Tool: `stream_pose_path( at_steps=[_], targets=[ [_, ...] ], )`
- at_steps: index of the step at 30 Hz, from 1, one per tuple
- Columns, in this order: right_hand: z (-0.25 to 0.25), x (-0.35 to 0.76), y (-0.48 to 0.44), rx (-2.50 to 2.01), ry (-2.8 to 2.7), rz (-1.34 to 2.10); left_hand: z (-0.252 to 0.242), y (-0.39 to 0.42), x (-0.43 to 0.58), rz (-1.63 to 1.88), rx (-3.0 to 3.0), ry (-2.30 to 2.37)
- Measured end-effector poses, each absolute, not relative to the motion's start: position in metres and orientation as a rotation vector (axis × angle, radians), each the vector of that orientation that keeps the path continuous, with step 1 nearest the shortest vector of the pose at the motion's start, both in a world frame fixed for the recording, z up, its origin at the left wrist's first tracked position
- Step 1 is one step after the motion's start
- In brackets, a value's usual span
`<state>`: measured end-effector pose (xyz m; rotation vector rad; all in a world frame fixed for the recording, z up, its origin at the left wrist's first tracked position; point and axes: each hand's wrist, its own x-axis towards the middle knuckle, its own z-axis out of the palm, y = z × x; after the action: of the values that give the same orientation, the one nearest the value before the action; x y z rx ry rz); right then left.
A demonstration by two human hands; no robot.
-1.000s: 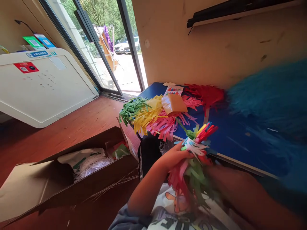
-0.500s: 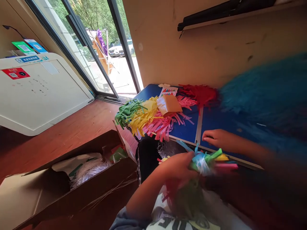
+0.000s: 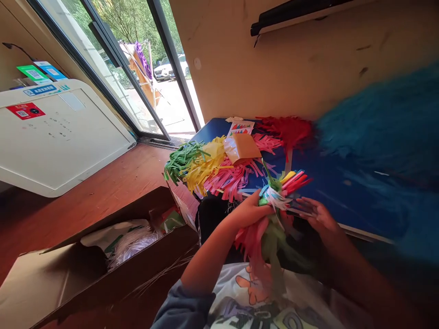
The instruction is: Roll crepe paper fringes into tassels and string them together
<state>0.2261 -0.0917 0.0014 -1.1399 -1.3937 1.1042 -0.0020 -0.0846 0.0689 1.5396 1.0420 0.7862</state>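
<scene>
My left hand is closed around a bundle of coloured paper strips above my lap. White and blue strips wrap the bundle's neck, and a green strip sticks up from it. Short yellow, pink and red ends point up to the right; longer pink and green strips hang down over my shirt. Just right of the bundle is my right hand, its fingers towards the neck. Motion smears those fingers, so whether they hold a strip is unclear.
On the blue table lie green, yellow and pink fringed paper, an orange-brown packet, red fringe and a large blue fringed heap. An open cardboard box with white shredded strips stands left. Beyond are a whiteboard and glass door.
The bundle in my left hand has risen and tilted upward over the table edge. My right hand has come from the table's edge to beside the bundle. A green strip now stands up at its neck.
</scene>
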Motion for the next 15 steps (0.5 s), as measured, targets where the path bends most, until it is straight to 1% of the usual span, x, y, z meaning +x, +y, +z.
stream_pose_path(
  at_steps=[2,4,10,15],
  targets=[
    [0.001,0.219,-0.083,-1.004,-1.352,1.122,0.075,-0.068,0.014,0.822,1.561,1.035],
    [0.012,0.212,-0.071,-0.942,-1.329,1.139,0.082,-0.053,0.032,0.834,1.618,1.056],
    [0.052,0.206,-0.040,-1.040,-1.151,1.157,0.093,-0.033,0.064,0.778,1.766,1.093],
    [0.053,0.209,-0.040,-1.111,-0.994,1.277,0.092,-0.040,0.053,0.674,1.995,1.220]
  ],
)
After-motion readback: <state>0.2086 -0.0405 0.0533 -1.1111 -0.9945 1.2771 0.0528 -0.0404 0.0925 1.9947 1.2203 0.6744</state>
